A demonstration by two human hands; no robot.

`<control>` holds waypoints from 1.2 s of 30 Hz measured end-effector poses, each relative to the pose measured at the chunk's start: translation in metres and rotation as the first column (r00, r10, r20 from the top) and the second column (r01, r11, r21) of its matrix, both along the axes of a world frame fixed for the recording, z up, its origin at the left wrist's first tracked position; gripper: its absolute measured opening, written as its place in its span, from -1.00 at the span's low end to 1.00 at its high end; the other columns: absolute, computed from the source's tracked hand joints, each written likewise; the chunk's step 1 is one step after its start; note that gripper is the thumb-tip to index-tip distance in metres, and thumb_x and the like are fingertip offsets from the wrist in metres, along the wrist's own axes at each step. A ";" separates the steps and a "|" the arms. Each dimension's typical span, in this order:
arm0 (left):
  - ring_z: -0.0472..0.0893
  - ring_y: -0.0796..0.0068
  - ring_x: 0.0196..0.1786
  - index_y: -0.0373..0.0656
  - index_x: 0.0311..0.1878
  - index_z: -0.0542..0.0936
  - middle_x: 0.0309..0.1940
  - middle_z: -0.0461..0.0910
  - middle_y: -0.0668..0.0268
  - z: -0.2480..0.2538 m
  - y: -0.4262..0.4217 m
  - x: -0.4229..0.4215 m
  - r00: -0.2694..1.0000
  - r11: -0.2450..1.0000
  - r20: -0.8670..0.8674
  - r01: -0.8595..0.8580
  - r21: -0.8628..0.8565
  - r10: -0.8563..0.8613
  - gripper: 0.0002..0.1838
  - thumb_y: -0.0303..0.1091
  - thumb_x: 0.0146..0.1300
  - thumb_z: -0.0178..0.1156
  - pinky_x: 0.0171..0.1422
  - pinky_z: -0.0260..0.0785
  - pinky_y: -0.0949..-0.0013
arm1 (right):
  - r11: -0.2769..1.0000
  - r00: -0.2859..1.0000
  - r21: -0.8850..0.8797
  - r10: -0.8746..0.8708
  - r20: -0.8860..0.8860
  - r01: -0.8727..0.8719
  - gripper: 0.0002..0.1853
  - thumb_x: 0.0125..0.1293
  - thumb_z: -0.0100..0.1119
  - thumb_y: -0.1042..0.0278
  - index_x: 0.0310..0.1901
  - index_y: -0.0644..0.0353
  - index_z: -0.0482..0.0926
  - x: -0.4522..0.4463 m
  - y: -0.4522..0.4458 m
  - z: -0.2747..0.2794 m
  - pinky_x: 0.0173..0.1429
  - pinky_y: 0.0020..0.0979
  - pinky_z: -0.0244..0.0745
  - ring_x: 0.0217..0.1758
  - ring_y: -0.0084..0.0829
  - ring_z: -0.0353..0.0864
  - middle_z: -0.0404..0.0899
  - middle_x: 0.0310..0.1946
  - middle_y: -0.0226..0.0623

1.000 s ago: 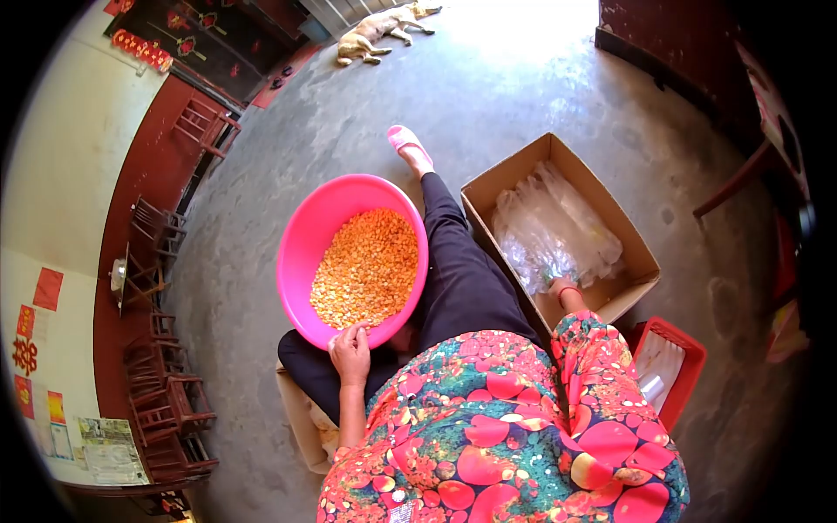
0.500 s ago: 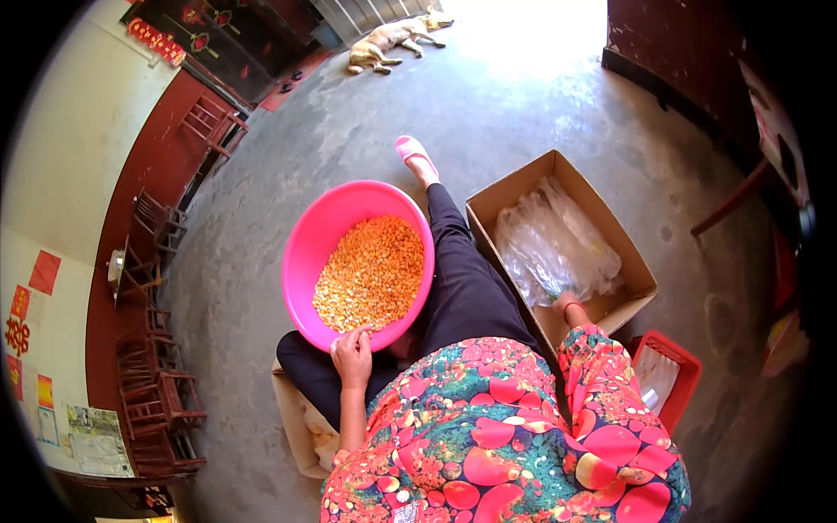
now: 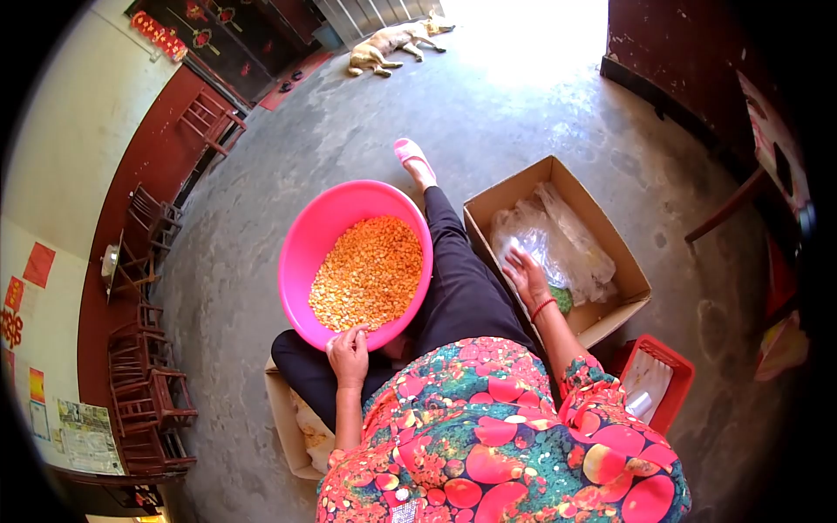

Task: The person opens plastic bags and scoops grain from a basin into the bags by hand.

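Basin [image 3: 301, 253], pink, rests by my outstretched leg [image 3: 471, 270]; across it, the box [image 3: 523, 185] holds clear bags [image 3: 574, 251]. My left hand [image 3: 349, 356] grips the basin's near rim; my right hand [image 3: 529, 279] is open by the bags. Kernels [image 3: 366, 272] fill the basin's bottom.

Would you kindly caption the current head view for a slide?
Left hand at the rim of a pink basin of orange kernels, right hand open over a cardboard box.
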State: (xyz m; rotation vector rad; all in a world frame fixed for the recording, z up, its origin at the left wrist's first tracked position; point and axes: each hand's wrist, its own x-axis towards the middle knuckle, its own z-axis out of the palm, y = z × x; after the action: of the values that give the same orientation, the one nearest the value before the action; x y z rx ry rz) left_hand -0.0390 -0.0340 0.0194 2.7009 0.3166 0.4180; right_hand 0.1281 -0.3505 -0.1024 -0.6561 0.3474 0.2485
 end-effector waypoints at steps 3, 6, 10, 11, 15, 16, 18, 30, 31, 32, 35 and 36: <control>0.50 0.46 -0.42 -0.07 -0.34 0.55 -0.54 0.55 0.39 -0.001 0.001 0.000 1.000 0.993 0.000 -0.031 -0.118 0.031 -0.86 -0.36 0.04 0.03 -0.10 0.19 0.37 | 0.979 0.956 0.169 0.059 0.289 -0.112 -0.62 0.15 -0.07 0.29 0.00 0.26 0.31 0.008 0.018 0.073 0.02 -0.27 0.31 0.03 -0.32 0.33 0.31 0.03 -0.24; 0.50 0.47 -0.30 -0.13 -0.18 0.49 -0.43 0.55 0.31 0.001 -0.001 0.002 0.999 0.927 -0.011 -0.051 -0.372 0.050 -0.75 -0.41 0.00 0.12 -0.02 0.21 0.37 | 0.908 0.844 0.212 0.221 0.489 -0.361 -0.56 0.15 -0.09 0.25 0.03 0.31 0.27 0.003 0.044 0.133 -0.03 -0.36 0.35 0.00 -0.37 0.37 0.29 0.05 -0.24; 0.39 0.38 0.00 -0.18 0.11 0.25 -0.13 0.43 0.21 0.023 -0.027 0.006 0.991 0.762 0.106 0.132 -0.634 -0.083 -0.41 -0.47 -0.05 0.20 0.06 0.21 0.39 | 0.665 0.680 0.290 0.453 0.576 -0.688 -0.56 0.17 -0.07 0.36 0.07 0.35 0.22 -0.028 0.094 0.160 -0.13 -0.50 0.39 -0.15 -0.51 0.43 0.41 -0.16 -0.22; 0.39 0.38 0.00 -0.18 0.11 0.25 -0.13 0.43 0.21 0.025 -0.032 0.008 0.991 0.759 0.110 0.132 -0.637 -0.080 -0.41 -0.47 -0.05 0.20 0.06 0.21 0.39 | 0.606 0.623 0.267 0.510 0.593 -0.749 -0.56 0.17 -0.09 0.37 0.08 0.35 0.20 -0.039 0.104 0.168 -0.15 -0.51 0.41 -0.18 -0.51 0.45 0.43 -0.20 -0.22; 0.39 0.41 -0.05 -0.22 0.11 0.21 -0.20 0.38 0.25 0.036 -0.042 0.011 0.946 0.378 0.268 0.319 -0.869 -0.182 -0.47 -0.49 0.03 0.09 0.01 0.27 0.41 | 0.405 0.398 0.126 0.712 0.579 -0.906 -0.50 0.16 -0.06 0.35 0.13 0.33 0.15 -0.072 0.145 0.169 -0.18 -0.57 0.39 -0.28 -0.57 0.47 0.47 -0.31 -0.27; 0.40 0.46 -0.08 -0.22 0.04 0.25 -0.22 0.38 0.28 0.038 -0.035 0.009 0.964 0.448 0.194 0.258 -0.856 -0.185 -0.56 -0.45 0.05 0.06 -0.04 0.28 0.45 | 0.429 0.362 0.028 0.724 0.587 -0.903 -0.51 0.16 -0.07 0.35 0.13 0.32 0.16 -0.077 0.155 0.167 -0.20 -0.59 0.38 -0.28 -0.59 0.47 0.46 -0.32 -0.30; 0.45 0.58 -0.29 -0.23 -0.24 0.44 -0.38 0.45 0.37 0.038 -0.035 0.005 0.983 0.424 0.183 0.166 -0.890 0.000 -0.82 -0.48 0.10 -0.10 -0.23 0.31 0.55 | 0.382 0.246 -0.134 0.787 0.566 -0.914 -0.55 0.16 -0.07 0.37 0.10 0.30 0.22 -0.080 0.155 0.183 -0.20 -0.62 0.38 -0.22 -0.62 0.45 0.44 -0.29 -0.36; 0.42 0.54 -0.18 -0.32 -0.13 0.42 -0.24 0.45 0.33 0.028 0.049 -0.014 0.941 0.238 0.188 0.121 -0.964 0.281 -0.63 -0.56 -0.09 -0.11 -0.07 0.27 0.51 | 0.352 0.377 -0.878 0.803 0.461 0.324 -0.78 -0.01 0.05 0.46 -0.26 0.22 0.46 0.008 0.163 0.167 -0.12 -0.41 0.34 -0.19 -0.35 0.43 0.44 -0.29 -0.25; 0.43 0.55 -0.20 -0.32 -0.12 0.42 -0.26 0.45 0.35 0.027 0.052 -0.016 0.946 0.238 0.170 0.104 -0.966 0.276 -0.63 -0.56 -0.10 -0.10 -0.09 0.27 0.51 | 0.230 0.358 -0.853 0.833 0.422 0.469 -0.74 -0.06 0.06 0.45 -0.24 0.21 0.46 0.017 0.165 0.164 -0.06 -0.30 0.32 -0.15 -0.21 0.41 0.43 -0.27 -0.19; 0.43 0.56 -0.22 -0.32 -0.12 0.42 -0.28 0.46 0.36 0.026 0.056 -0.018 0.952 0.239 0.151 0.087 -0.967 0.267 -0.63 -0.56 -0.10 -0.09 -0.11 0.28 0.51 | 0.172 0.347 -0.850 0.859 0.377 0.497 -0.69 -0.07 0.05 0.39 -0.21 0.23 0.43 0.022 0.170 0.160 0.00 -0.24 0.26 -0.12 -0.12 0.38 0.43 -0.24 -0.13; 0.47 0.52 -0.30 -0.33 -0.26 0.47 -0.38 0.50 0.32 0.019 0.063 -0.020 0.951 0.313 0.195 0.115 -0.943 0.240 -0.72 -0.55 -0.10 -0.09 -0.11 0.28 0.51 | -0.053 0.285 -0.740 0.939 0.191 0.671 -0.66 -0.03 -0.01 0.28 -0.19 0.27 0.41 0.034 0.193 0.142 0.02 -0.24 0.25 -0.09 -0.12 0.36 0.42 -0.21 -0.09; 0.47 0.56 -0.35 -0.31 -0.29 0.48 -0.41 0.52 0.31 0.017 0.066 -0.021 0.955 0.292 0.182 0.110 -0.950 0.232 -0.78 -0.56 -0.07 -0.06 -0.19 0.30 0.53 | -0.219 0.277 -0.719 0.960 -0.038 0.659 -0.57 0.03 -0.08 0.22 -0.07 0.26 0.37 0.040 0.201 0.131 -0.07 -0.19 0.32 -0.14 -0.12 0.43 0.43 -0.19 -0.04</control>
State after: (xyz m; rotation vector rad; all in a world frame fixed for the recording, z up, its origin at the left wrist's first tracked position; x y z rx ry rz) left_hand -0.0604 0.0316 0.0365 1.3635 0.4106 0.4336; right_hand 0.1682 -0.1498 0.0285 -2.6202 -1.3105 -0.0981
